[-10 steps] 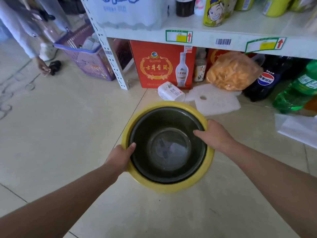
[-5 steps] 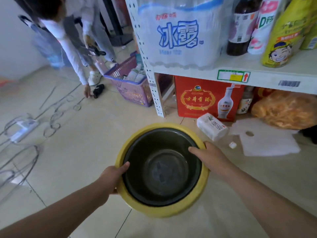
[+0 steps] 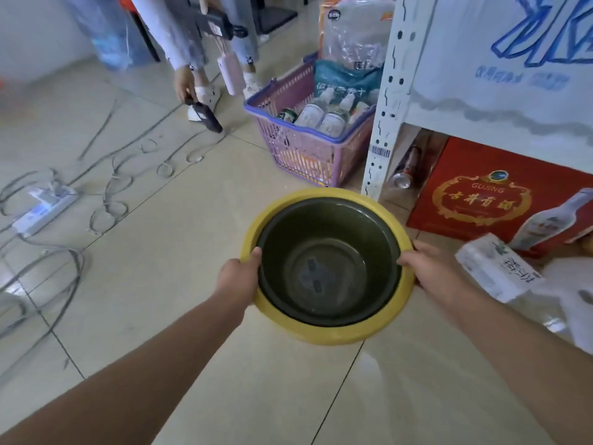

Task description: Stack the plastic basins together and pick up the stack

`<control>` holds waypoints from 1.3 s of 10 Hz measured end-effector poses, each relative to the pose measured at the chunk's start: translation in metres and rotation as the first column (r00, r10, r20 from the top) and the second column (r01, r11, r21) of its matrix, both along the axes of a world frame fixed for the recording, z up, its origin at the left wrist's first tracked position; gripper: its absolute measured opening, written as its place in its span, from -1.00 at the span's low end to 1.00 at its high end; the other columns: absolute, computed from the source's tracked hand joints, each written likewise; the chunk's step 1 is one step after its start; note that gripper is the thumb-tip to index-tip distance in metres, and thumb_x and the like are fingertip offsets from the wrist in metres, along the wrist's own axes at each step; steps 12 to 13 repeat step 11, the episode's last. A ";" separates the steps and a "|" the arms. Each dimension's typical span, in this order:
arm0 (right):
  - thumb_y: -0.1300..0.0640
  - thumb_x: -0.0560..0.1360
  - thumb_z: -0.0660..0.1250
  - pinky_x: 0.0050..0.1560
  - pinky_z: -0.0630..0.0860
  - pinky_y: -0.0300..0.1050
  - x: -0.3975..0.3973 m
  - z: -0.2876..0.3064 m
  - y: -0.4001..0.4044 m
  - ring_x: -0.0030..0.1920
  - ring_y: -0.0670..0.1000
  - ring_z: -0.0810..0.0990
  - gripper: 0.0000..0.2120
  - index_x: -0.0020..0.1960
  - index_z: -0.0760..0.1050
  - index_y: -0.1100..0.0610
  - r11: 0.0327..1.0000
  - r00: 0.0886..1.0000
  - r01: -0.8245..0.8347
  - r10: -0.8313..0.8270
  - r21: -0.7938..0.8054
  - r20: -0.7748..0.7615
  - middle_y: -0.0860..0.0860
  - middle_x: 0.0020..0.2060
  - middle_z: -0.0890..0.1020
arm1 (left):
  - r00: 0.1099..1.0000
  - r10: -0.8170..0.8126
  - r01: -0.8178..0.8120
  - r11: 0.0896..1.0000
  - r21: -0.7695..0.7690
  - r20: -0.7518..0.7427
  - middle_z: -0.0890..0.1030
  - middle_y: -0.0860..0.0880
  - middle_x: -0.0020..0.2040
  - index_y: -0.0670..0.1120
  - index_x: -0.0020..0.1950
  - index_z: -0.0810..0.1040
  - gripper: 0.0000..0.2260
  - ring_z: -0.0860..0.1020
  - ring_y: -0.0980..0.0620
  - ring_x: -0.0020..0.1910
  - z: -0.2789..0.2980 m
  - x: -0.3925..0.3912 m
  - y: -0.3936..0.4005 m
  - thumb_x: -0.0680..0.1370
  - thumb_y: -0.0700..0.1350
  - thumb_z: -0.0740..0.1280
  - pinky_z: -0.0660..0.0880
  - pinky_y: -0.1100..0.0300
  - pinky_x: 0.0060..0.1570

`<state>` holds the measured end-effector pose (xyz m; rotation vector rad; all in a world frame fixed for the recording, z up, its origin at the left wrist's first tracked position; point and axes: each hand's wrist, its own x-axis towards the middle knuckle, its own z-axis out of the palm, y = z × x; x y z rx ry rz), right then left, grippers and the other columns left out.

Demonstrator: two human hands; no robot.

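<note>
Open floor [image 3: 134, 284] left; shelf post [image 3: 382, 123], basket [image 3: 305, 149] and red box [image 3: 481, 200] crowd right.

One basin [image 3: 324, 268] nests inside another [image 3: 337, 332], basket [image 3: 301, 155] behind, shelf post [image 3: 382, 123] right of it

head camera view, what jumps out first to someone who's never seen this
Dead centre, a dark green basin sits nested inside a yellow basin, gripped at opposite rims by the left hand and the right hand over the tiled floor. Behind it stand a purple shopping basket of bottles and, at right under the white shelf, a red liquor box. Loose cables sprawl across the floor at left.
</note>
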<state>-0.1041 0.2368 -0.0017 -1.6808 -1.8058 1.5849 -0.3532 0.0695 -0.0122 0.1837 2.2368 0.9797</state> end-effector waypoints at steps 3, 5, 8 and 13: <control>0.35 0.44 0.30 0.18 0.53 0.06 -0.069 -0.035 0.058 0.05 0.13 0.64 -0.72 0.03 0.67 0.11 0.979 0.982 0.166 -0.153 0.122 -0.108 0.02 -0.12 0.70 | 0.996 0.087 -0.087 0.996 0.013 -0.029 0.57 -0.13 -0.10 -0.16 0.05 0.49 -0.54 0.57 -0.16 -0.10 -0.048 -0.051 0.080 0.57 0.25 0.17 0.59 -0.13 0.03; 0.40 0.46 0.26 -0.22 0.48 -0.26 -0.091 -0.059 0.077 -0.13 0.00 0.58 -0.69 0.02 0.65 0.10 0.979 0.982 0.159 -0.142 0.127 -0.127 0.01 -0.15 0.66 | 0.993 0.114 -0.114 0.993 -0.008 -0.016 0.57 -0.13 -0.10 -0.18 0.16 0.50 -0.51 0.58 -0.18 -0.06 -0.069 -0.066 0.094 0.58 0.24 0.16 0.58 -0.12 0.03; 0.29 0.48 0.27 -0.07 0.55 -0.11 -0.103 -0.064 0.075 -0.02 0.08 0.64 -0.72 0.12 0.58 0.06 0.983 0.994 0.070 -0.056 0.167 -0.091 0.06 0.00 0.68 | 0.998 0.061 -0.062 0.997 -0.045 -0.024 0.59 -0.14 0.00 -0.12 0.20 0.46 -0.54 0.59 -0.14 -0.07 -0.076 -0.072 0.090 0.59 0.23 0.11 0.60 -0.12 -0.01; -0.02 0.55 0.25 0.14 0.48 0.10 -0.062 -0.038 0.044 0.22 0.17 0.50 -0.55 0.38 0.37 0.13 0.542 0.745 -0.629 0.214 0.557 0.632 0.13 0.23 0.49 | 0.511 -0.586 0.377 0.810 -0.449 -0.628 0.17 -0.15 0.55 -0.04 0.56 0.04 -0.41 0.19 -0.19 0.49 -0.054 -0.015 0.055 0.61 0.19 0.05 0.19 -0.15 0.42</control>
